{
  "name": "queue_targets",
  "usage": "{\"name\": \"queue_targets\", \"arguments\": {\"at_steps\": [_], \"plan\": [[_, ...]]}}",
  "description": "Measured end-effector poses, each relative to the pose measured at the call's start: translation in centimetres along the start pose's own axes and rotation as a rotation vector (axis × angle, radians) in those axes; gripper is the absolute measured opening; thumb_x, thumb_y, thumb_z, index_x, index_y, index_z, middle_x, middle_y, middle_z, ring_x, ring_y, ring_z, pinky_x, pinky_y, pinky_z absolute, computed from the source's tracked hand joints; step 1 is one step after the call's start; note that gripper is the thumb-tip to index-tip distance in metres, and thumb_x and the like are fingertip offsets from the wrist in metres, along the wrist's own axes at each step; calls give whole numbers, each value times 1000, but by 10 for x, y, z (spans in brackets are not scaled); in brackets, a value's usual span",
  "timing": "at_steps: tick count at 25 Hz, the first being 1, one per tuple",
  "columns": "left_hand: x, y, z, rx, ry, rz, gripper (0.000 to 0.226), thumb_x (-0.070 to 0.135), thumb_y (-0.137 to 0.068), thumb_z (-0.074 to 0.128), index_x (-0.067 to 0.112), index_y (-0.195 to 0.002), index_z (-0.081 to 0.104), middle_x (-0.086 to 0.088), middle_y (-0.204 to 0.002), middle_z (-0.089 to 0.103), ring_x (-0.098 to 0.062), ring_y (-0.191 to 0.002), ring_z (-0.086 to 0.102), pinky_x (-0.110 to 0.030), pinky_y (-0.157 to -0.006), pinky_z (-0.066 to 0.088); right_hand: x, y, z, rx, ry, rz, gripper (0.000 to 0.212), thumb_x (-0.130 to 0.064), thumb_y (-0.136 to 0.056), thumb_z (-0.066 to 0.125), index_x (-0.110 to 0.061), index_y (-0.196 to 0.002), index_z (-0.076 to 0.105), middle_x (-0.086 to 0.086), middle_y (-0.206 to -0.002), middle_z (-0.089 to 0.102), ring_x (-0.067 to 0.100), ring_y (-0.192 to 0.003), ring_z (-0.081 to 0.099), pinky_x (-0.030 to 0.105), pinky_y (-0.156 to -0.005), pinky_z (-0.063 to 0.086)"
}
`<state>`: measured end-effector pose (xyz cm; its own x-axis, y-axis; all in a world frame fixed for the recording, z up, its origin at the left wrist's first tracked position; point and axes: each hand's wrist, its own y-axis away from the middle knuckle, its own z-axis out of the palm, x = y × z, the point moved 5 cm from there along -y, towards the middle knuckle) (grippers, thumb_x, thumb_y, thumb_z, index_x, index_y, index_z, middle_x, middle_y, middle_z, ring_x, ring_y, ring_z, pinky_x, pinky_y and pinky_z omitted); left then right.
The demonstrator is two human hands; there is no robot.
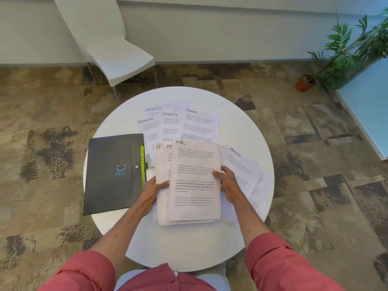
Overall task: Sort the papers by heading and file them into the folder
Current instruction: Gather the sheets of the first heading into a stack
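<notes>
A fanned stack of papers headed HR is held above the round white table. My left hand grips its left edge and my right hand grips its right edge. A dark folder with a blue smile mark and yellow index tabs lies shut at the table's left. Loose sheets lie at the back: two headed SPORTS, one ADMIN, one FINANCE. More ADMIN sheets lie to the right, partly under my right hand.
A white chair stands beyond the table at the back left. A potted plant stands on the patterned carpet at the back right, beside a pale blue panel.
</notes>
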<state>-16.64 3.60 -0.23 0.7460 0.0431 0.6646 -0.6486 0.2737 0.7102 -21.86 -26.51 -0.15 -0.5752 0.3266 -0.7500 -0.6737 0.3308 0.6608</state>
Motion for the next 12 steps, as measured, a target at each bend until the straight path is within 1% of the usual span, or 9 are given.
{"name": "queue_targets", "arguments": {"at_steps": [2,5,7,10,12], "plan": [[2,1,3,0,-12,6,44,10,-90,82,21,-132,71,-2,-120,82,-29,-114,77,-40,-85,63,0,2,3,11,24,-12,26,-11,-97,72,-12,-123,69,9,-115,80,23,-91,78,42,-70,66],[6,3,7,-10,-29,8,46,12,-89,83,22,-132,71,-2,-120,81,-28,-113,77,-36,-80,64,2,1,1,32,33,-26,24,-12,-99,72,-13,-123,71,9,-113,80,23,-91,78,43,-74,65],[6,3,8,-35,-53,-3,46,14,-91,81,22,-135,70,-1,-122,81,-27,-115,77,-32,-77,63,6,-2,0,35,42,-14,25,-15,-99,72,-11,-124,70,10,-114,80,27,-96,77,48,-81,63],[6,5,11,-64,-82,-26,37,22,-99,73,22,-136,69,-3,-128,79,-23,-113,78,-31,-79,63,10,-4,-2,38,59,1,28,-20,-100,73,-12,-126,68,8,-113,81,26,-96,77,52,-88,62],[5,5,14,-88,-52,-47,32,36,-107,62,23,-135,70,-2,-128,79,-20,-114,77,-32,-83,64,11,-3,-1,34,62,1,30,-21,-100,73,-12,-128,68,10,-117,80,28,-101,77,56,-91,61]]}}
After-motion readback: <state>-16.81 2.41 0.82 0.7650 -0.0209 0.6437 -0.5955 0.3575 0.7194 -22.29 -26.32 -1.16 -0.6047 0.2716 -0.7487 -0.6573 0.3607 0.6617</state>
